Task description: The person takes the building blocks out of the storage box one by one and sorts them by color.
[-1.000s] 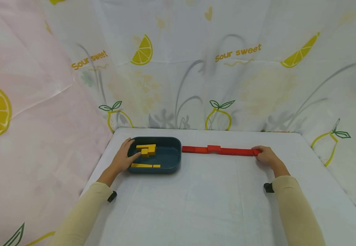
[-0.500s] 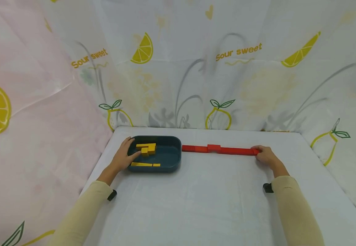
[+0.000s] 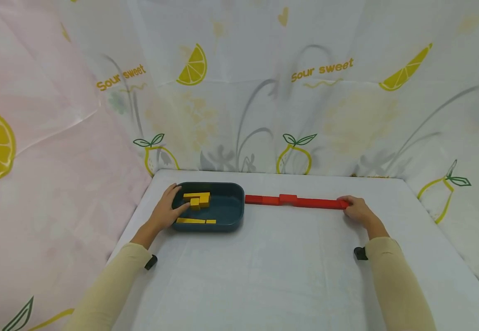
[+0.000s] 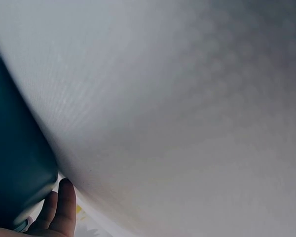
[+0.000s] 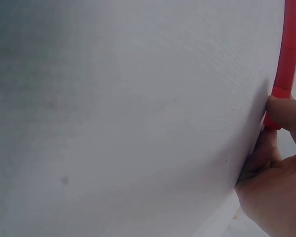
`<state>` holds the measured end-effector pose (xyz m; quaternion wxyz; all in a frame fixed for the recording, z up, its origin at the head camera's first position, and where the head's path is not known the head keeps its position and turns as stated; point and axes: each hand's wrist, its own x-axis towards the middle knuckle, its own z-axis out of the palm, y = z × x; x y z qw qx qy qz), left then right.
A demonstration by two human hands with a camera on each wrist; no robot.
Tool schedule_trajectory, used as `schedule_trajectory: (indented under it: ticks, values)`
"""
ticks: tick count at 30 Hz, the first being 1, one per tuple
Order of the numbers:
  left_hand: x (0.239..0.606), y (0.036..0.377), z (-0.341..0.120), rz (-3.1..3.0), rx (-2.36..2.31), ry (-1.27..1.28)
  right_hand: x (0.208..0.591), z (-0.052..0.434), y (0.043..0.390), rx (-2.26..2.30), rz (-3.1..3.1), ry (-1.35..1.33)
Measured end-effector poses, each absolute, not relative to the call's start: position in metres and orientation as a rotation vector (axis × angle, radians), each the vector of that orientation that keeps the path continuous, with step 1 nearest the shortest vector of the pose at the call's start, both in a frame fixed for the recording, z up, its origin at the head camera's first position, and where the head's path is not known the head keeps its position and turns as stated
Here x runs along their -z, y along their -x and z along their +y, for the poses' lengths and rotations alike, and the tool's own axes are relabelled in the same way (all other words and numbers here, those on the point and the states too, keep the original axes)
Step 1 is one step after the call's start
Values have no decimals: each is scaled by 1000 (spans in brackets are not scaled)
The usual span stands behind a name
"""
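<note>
A dark teal tray (image 3: 236, 216) holds a stack of yellow blocks (image 3: 199, 198) and flat yellow pieces (image 3: 193, 221). My left hand (image 3: 172, 207) lies over the tray's left rim, thumb spread along the far corner, fingertips reaching a small yellow block. The left wrist view shows only the tray's side (image 4: 15, 163) and one finger (image 4: 65, 207). A row of red blocks (image 3: 297, 201) runs rightward from the tray. My right hand (image 3: 352, 207) pinches the row's right end; in the right wrist view the thumb (image 5: 282, 109) presses the red end block (image 5: 288, 54).
A white cloth covers the table (image 3: 264, 266), with lemon-print curtains close behind and on both sides. Small black clips sit by each sleeve, left clip (image 3: 151, 262) and right clip (image 3: 360, 253). The table's left and right edges fall off near the arms.
</note>
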<state>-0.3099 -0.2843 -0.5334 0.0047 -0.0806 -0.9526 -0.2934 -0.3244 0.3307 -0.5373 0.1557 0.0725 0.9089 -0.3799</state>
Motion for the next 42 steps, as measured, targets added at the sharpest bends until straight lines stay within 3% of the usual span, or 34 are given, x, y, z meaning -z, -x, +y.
schedule_trajectory:
  ticks: [42]
  values:
    - [533, 310, -284, -2991, 929, 250, 538, 329, 322, 1059, 2614, -240]
